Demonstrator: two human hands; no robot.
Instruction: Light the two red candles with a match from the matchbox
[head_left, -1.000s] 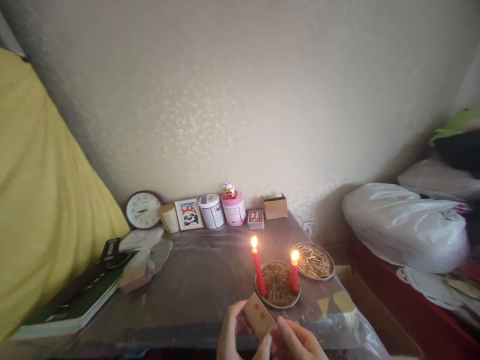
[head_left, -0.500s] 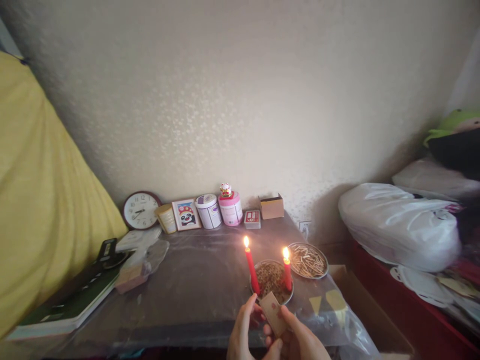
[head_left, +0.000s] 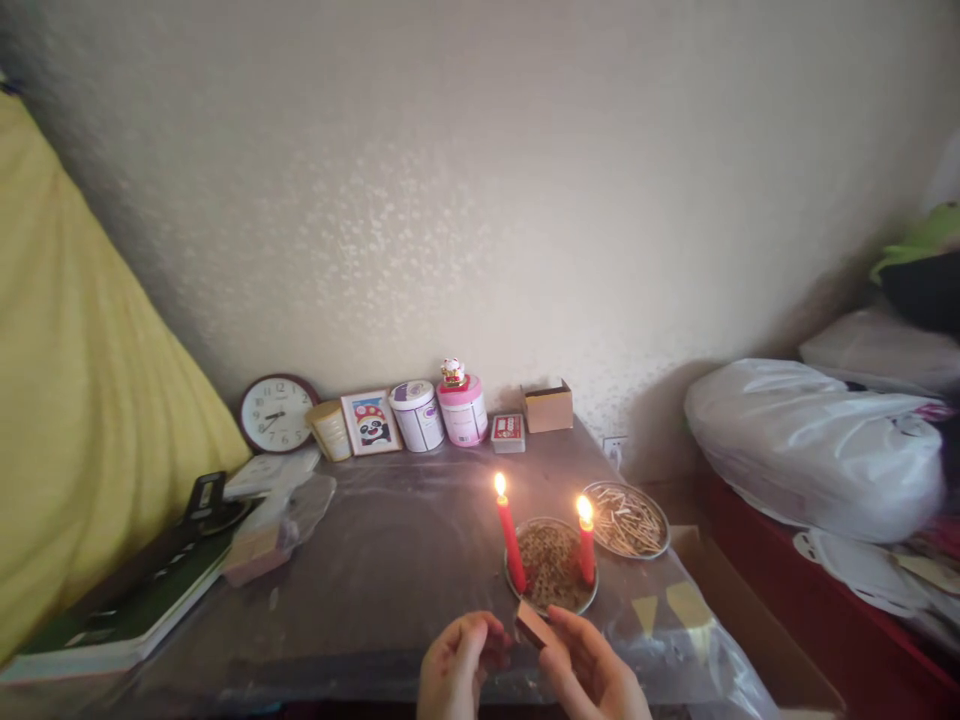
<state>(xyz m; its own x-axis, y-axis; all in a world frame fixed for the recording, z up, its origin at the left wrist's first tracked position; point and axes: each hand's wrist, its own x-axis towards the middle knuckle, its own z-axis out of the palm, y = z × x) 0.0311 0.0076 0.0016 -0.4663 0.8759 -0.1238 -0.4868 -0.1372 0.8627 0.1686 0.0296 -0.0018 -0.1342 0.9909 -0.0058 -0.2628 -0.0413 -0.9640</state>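
Observation:
My right hand (head_left: 596, 665) grips a small tan matchbox (head_left: 534, 624), one long dark side of it facing up. My left hand (head_left: 463, 660) is just left of the box, its fingers curled together; whatever they may hold is hidden. Beyond both hands stands a round metal dish (head_left: 597, 588) of brown grains. Two lit red candles rise from it: a taller left candle (head_left: 511, 545), leaning slightly, and a shorter right candle (head_left: 586, 553). Behind the dish, to the right, a plate (head_left: 666, 535) carries many thin pale sticks (head_left: 626, 520).
Along the wall stand a clock (head_left: 277, 413), a framed panda picture (head_left: 373, 424), two tins, one the pink tin (head_left: 465, 412) with a cat figurine (head_left: 454, 373) on top, and a cardboard box (head_left: 547, 407). A green book (head_left: 127, 610) lies left. White bags (head_left: 810, 440) fill the right.
My left hand has come away from the matchbox to the left. The matchbox has turned in my right hand, from its broad printed face to a narrow side. The view has shifted slightly.

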